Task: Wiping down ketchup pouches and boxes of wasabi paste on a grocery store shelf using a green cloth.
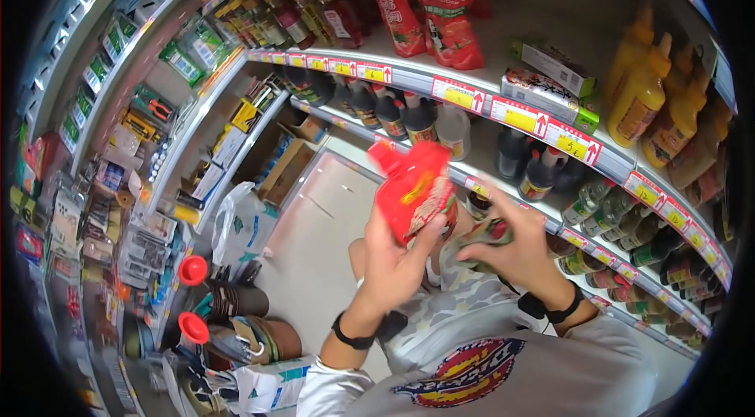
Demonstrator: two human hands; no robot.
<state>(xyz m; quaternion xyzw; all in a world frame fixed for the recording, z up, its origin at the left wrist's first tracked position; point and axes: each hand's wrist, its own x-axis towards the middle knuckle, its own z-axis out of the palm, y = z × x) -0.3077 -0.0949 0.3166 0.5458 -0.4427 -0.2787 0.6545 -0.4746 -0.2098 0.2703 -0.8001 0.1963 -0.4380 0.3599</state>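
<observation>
My left hand (392, 263) grips a red ketchup pouch (413, 193), fingers and thumb wrapped around its lower half. The pouch is tilted, its red cap pointing up and left. Just to the right is my right hand (525, 243), blurred, with thumb and fingers spread. A small green-and-red patterned thing (492, 234) shows between them; whether the hand holds it cannot be told. Above my hands, similar red ketchup pouches (448, 21) stand upright on the upper shelf (407, 73).
Dark sauce bottles (389, 116) line the shelf below. Thin boxes (540, 92) and yellow squeeze bottles (640, 98) stand right of the pouches. At left are buckets (236, 299), red plunger cups (193, 270), a white plastic bag (242, 222) and hanging goods. Pale floor (318, 216) lies between.
</observation>
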